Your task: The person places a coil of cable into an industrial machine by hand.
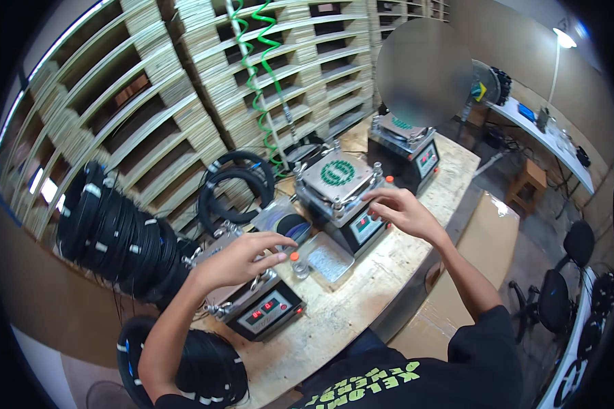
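Note:
My left hand (242, 259) hovers over the nearest box-shaped machine (266, 310), fingers stretched and apart, holding nothing visible. Its thumb tip is close to a small clear bottle with an orange cap (299, 266); I cannot tell if they touch. At the front right corner of the middle machine (358, 228), my right hand (406, 213) has its fingers spread and slightly bent, with nothing visible in them. A metal plate with a round green pattern (338, 173) tops that machine. Beside the bottle lies a shallow clear tray (329, 258) with whitish contents.
A third machine (409, 153) stands farther along the wooden bench (416, 238). Black coiled tubing (235, 187) lies behind, more bundles (116, 235) stacked left. Green spiral hoses (259, 102) hang before wooden pallets (307, 61). Cardboard (457, 273) and a chair (556, 300) are right.

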The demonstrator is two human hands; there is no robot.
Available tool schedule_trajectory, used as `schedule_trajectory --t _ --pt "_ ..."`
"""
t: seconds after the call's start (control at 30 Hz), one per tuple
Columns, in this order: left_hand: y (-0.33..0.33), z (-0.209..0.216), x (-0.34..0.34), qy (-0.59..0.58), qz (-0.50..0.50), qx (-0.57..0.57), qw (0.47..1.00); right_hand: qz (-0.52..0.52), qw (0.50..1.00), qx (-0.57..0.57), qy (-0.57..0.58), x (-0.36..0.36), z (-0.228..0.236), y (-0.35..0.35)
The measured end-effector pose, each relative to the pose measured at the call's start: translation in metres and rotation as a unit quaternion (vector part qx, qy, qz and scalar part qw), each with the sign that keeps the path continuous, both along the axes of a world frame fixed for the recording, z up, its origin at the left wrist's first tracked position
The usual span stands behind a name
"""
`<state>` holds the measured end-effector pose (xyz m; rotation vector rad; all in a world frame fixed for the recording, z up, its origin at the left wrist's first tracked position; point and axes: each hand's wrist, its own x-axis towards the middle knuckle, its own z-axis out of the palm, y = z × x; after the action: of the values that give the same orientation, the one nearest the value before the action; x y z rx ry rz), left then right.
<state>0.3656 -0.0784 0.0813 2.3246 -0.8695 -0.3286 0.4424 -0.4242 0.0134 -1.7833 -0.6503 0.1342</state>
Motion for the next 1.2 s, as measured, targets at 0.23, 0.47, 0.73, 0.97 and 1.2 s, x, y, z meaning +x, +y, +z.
schedule_trajectory --t 0.23,0.47,0.73,0.97,1.2 --pt "-0.046 -0.003 0.069 0.013 -0.110 0.013 0.994 -0.135 0.985 -0.002 0.111 0.000 0.010 -0.078" --pt "-0.127 -0.040 0.149 0.124 -0.136 0.014 0.983 -0.169 0.974 -0.013 0.149 0.066 -0.001 -0.153" --pt "-0.206 -0.048 0.256 0.198 -0.130 0.077 0.968 -0.177 0.969 0.007 0.170 0.231 -0.029 -0.261" --pt "-0.259 -0.011 0.330 0.202 -0.040 0.040 0.978 -0.181 0.961 -0.030 0.206 0.302 -0.021 -0.313" --pt "-0.271 -0.005 0.360 0.119 -0.049 0.075 0.989 -0.194 0.953 0.007 0.231 0.296 -0.030 -0.352"
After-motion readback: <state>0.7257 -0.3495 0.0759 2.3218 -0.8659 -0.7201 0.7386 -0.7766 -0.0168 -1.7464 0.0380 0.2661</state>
